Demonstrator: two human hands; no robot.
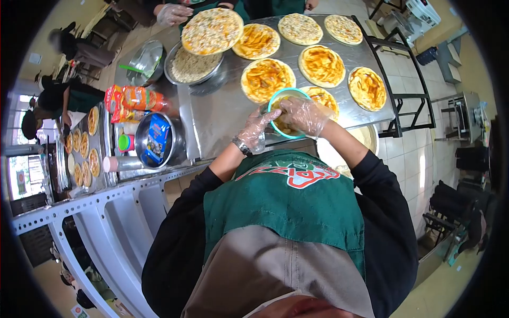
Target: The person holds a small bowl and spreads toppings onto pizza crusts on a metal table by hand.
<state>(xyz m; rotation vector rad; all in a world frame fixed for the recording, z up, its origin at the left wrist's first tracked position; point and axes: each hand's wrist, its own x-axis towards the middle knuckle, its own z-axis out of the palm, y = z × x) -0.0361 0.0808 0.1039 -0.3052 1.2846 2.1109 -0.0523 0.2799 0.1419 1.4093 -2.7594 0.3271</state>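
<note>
My left hand (pixel 255 129), in a clear plastic glove, grips the left side of a turquoise-rimmed bowl (pixel 273 100). Inside the bowl is yellowish food; its exact kind I cannot make out. My right hand (pixel 306 115), gloved too, reaches over the rim with its fingers bent down into the bowl. What those fingers hold is hidden. Just beyond the bowl lie a sauce-topped pizza base (pixel 268 79) and another pizza base (pixel 322 99), partly covered by the bowl and my right hand.
Several more pizza bases (pixel 322 65) lie on the metal table (pixel 222 114). Across it, another person's gloved hand (pixel 174 14) is near a cheese-covered pizza (pixel 212 31). A crumbly-filled bowl (pixel 193 66), red packets (pixel 139 98) and a steel bowl (pixel 177 140) stand left.
</note>
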